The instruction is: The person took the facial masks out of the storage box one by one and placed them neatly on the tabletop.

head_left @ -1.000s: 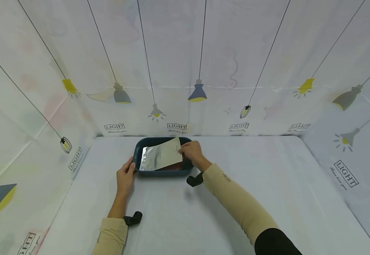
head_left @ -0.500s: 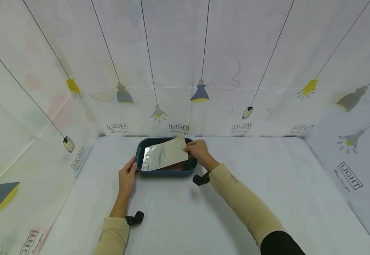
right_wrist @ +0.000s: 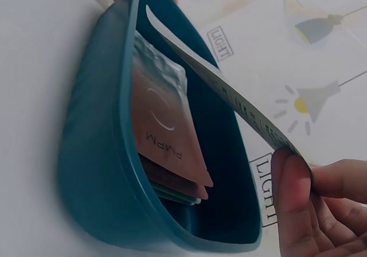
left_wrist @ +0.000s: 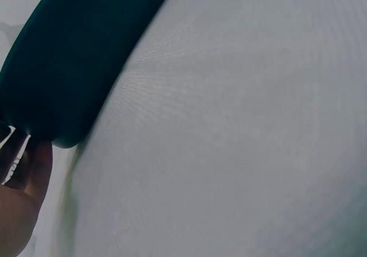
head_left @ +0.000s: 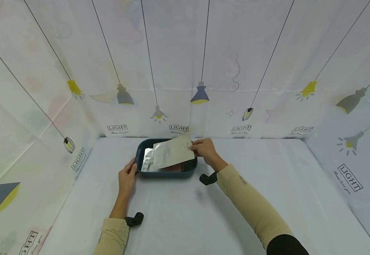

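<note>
Slid further right since half a second ago, the cream pouch [head_left: 173, 152] now leaves more of a silver foil end in view, and the right hand [head_left: 205, 148] has gone right with it. That hand pinches the pouch's right edge, thumb and fingers pressed together on it, and the pouch hangs tilted over the opening of a dark teal bin [head_left: 169, 175]. At the bin's left end, the left hand [head_left: 126, 179] grips the wall, its digits on both sides of the rim, much as before. Inside lies a brown pouch [right_wrist: 163, 125] marked PMPM, with the foil at its far end; edges of more pouches [right_wrist: 175, 194] show beneath it. Everything stands on a white surface [head_left: 172, 212], before a backdrop [head_left: 251, 53] printed with hanging lamps.
</note>
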